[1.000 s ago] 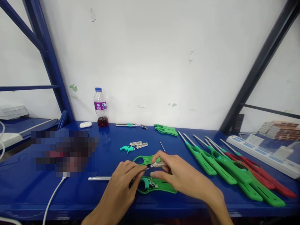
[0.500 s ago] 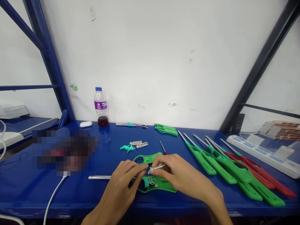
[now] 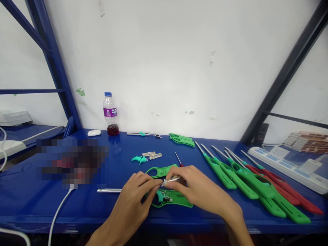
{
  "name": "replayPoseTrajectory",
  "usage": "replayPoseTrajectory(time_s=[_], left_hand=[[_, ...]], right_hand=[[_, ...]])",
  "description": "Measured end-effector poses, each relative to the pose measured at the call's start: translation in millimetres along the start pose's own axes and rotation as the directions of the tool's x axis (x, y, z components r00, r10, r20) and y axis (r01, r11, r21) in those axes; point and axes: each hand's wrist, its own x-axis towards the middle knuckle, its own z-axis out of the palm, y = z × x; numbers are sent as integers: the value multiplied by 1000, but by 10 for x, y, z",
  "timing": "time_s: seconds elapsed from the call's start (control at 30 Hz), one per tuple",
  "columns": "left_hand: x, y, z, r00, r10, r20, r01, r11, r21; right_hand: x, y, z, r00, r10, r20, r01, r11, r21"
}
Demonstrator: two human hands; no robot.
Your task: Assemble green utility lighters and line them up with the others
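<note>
Between the thumb and forefinger of your right hand (image 3: 202, 188), a clear fuel tank (image 3: 171, 180) is clamped, long axis sideways; its left end meets or nearly meets your left hand's (image 3: 133, 194) closed-up fingertips, their hold unclear; beneath both grips lies the green handle half (image 3: 183, 201).

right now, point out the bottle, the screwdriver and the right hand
bottle (image 3: 110, 112): head view, on its purple label
screwdriver (image 3: 177, 158): head view, on its metal shaft
right hand (image 3: 198, 184): head view, back of hand
</note>
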Motion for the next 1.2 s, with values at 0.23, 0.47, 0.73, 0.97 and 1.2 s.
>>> replayPoseTrajectory(time_s=[0.23, 0.47, 0.73, 0.97, 1.2], left_hand=[[-27, -12, 16, 999, 28, 30, -27, 999, -27], [-28, -11, 31, 998, 39, 51, -40, 999, 2], [-9, -13, 30, 998, 31, 46, -32, 999, 4], [-7, -15, 42, 997, 74, 6, -74, 997, 6], [-16, -21, 41, 996, 86, 8, -87, 996, 18]], right_hand=[[-5, -3, 44, 1000, 4, -23, -5, 999, -32], [13, -77, 30, 1000, 12, -5, -12, 999, -41], [-22, -53, -2, 999, 34, -18, -35, 999, -26], [-4, -70, -15, 999, 42, -2, -42, 999, -24], [-5, -65, -17, 999, 52, 4, -52, 998, -27]])
